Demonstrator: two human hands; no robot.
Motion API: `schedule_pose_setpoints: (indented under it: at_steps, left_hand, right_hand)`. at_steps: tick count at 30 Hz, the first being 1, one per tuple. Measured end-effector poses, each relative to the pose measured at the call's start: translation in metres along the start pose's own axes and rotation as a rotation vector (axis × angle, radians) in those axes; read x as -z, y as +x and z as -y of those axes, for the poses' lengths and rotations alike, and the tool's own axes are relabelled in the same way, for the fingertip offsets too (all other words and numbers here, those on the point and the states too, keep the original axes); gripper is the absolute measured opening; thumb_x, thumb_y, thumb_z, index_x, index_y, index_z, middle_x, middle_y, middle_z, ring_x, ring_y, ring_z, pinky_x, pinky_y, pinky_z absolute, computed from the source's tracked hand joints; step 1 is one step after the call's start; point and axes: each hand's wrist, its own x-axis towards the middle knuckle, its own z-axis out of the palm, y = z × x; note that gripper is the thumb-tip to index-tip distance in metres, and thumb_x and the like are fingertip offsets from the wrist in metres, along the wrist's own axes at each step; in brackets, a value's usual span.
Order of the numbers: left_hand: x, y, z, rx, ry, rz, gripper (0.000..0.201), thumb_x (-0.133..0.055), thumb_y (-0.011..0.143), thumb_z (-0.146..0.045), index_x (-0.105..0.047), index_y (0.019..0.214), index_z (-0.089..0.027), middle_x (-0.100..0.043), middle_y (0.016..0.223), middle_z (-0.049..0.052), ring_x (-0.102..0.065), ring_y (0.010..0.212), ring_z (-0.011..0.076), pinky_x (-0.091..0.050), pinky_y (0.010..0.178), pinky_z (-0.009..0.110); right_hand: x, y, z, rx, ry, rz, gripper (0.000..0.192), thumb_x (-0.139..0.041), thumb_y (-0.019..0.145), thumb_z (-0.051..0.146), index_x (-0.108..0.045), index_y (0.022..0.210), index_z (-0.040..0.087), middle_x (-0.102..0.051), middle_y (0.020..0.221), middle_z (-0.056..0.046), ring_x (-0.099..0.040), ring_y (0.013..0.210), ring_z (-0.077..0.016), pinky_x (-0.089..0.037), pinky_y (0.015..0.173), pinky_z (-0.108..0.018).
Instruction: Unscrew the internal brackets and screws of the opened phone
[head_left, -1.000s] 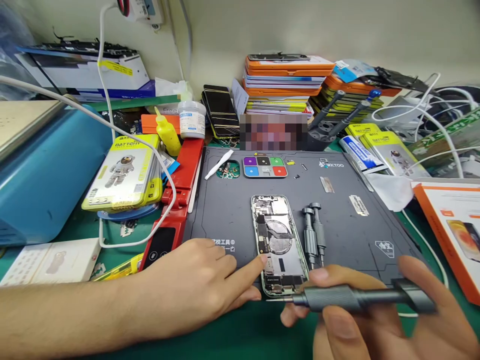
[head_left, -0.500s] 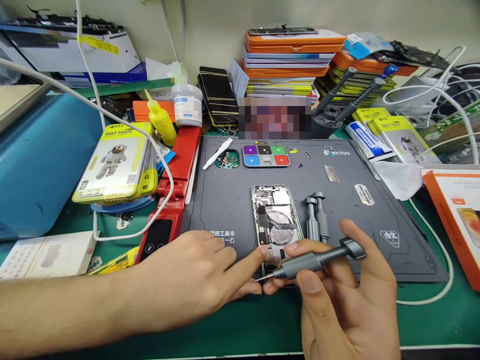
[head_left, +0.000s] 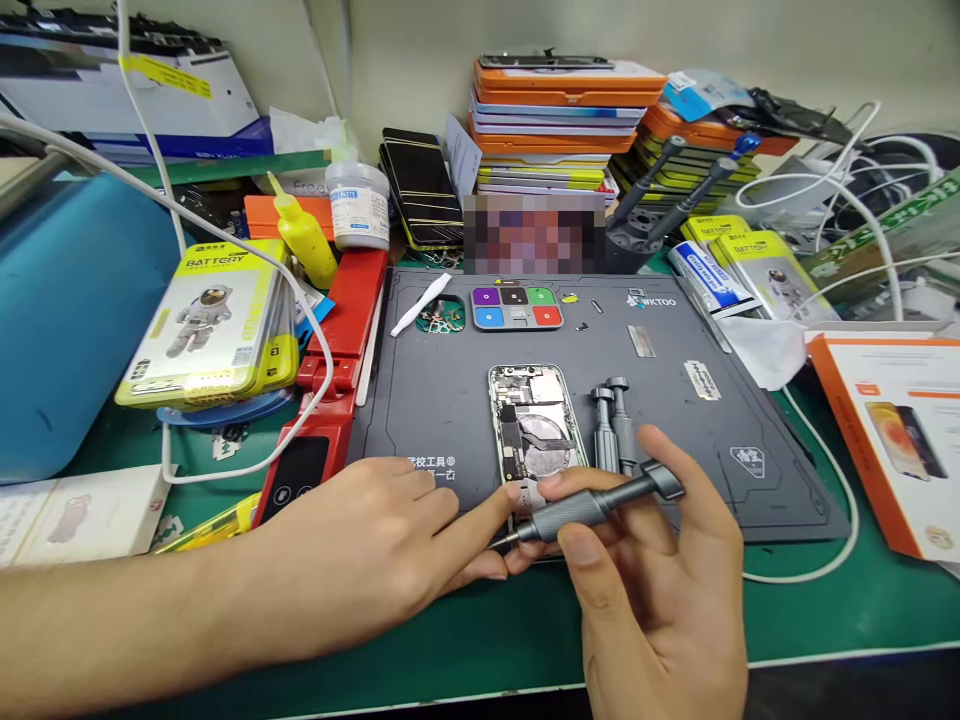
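Note:
An opened smartphone (head_left: 546, 445) lies on the dark work mat (head_left: 442, 390), its inner parts and a round coil showing. My left hand (head_left: 397, 540) is at its lower left edge, index finger on the phone and thumb low beside it; the other fingers are curled. In my right hand (head_left: 652, 580) is a grey precision screwdriver (head_left: 581, 512), slanting down to the left between thumb and fingers. Its tip reaches the left thumb near the phone's bottom end, which the hands partly cover. Two more screwdrivers (head_left: 606, 430) lie right of the phone.
A coloured screw tray (head_left: 517, 308) and a white spudger (head_left: 421, 305) are at the mat's back. Battery packs (head_left: 206, 320) and a red folding device (head_left: 352, 310) stand left. Stacked orange boxes (head_left: 562, 95) rise behind; an orange-white box (head_left: 892, 440) sits right. White cables cross the bench.
The view has shifted, so the scene sits further left. My right hand and the screwdriver have moved a little left towards the left thumb. My left hand stays at the phone.

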Motion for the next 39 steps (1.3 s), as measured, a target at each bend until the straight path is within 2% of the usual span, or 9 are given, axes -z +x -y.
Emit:
schedule_pose_setpoints:
  at_steps: [6, 22, 31, 39]
  left_hand:
    - [-0.0004, -0.0015, 0.0010, 0.002, 0.009, 0.004, 0.043, -0.033, 0.121, -0.033, -0.055, 0.149, -0.009, -0.064, 0.074, -0.003, -0.063, 0.060, 0.0224, -0.043, 0.052, 0.042]
    - [-0.0021, -0.0037, 0.0008, 0.003, -0.018, 0.008, 0.040, -0.035, 0.120, -0.032, -0.053, 0.148, -0.009, -0.065, 0.078, -0.002, -0.064, 0.062, 0.0232, -0.050, 0.054, 0.043]
    - [-0.0001, -0.0027, -0.0008, 0.000, 0.014, 0.017, 0.044, -0.033, 0.121, -0.031, -0.049, 0.152, -0.005, -0.069, 0.081, -0.001, -0.066, 0.064, 0.0223, -0.048, 0.056, 0.042]
    - [-0.0020, -0.0040, -0.0013, 0.004, 0.020, 0.016, 0.044, -0.034, 0.121, -0.032, -0.049, 0.153, -0.006, -0.070, 0.081, -0.001, -0.066, 0.064, 0.0217, -0.048, 0.055, 0.042]
  right_hand:
    - [0.0030, -0.0010, -0.0022, -0.011, 0.037, -0.016, 0.052, -0.068, 0.105, 0.023, -0.055, 0.151, 0.044, -0.080, 0.107, -0.002, -0.079, 0.080, -0.0135, -0.069, 0.072, -0.022]
    - [0.0062, -0.0013, -0.0053, -0.002, 0.097, 0.016, 0.050, -0.065, 0.105, 0.023, -0.056, 0.150, 0.044, -0.080, 0.103, -0.003, -0.078, 0.072, -0.0143, -0.070, 0.066, -0.025]
    - [0.0067, -0.0002, -0.0070, -0.040, 0.078, -0.011, 0.054, -0.071, 0.102, 0.025, -0.055, 0.150, 0.043, -0.081, 0.105, -0.004, -0.081, 0.083, -0.0168, -0.070, 0.070, -0.025]
    - [0.0069, -0.0011, -0.0074, -0.058, 0.070, -0.030, 0.057, -0.073, 0.101, 0.025, -0.053, 0.152, 0.040, -0.081, 0.106, -0.004, -0.079, 0.080, -0.0178, -0.071, 0.067, -0.029]
